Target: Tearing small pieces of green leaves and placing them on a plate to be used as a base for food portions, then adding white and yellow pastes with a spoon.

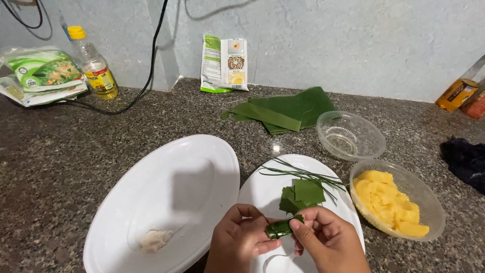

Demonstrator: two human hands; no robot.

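While both palms turn inward, left hand (pixel 241 237) and right hand (pixel 326 242) fingers (pixel 298 230) pinch the green leaf roll (pixel 282 227).

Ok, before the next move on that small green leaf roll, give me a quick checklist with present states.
1. Both hands on the leaf roll: left hand and right hand pinch it, ok.
2. Roll closed: cannot tell.
3. Green strands within reach on the small white plate: ok.
4. Spare cut leaf pieces on that plate: ok.
5. Yellow filling in its clear bowl: ok.
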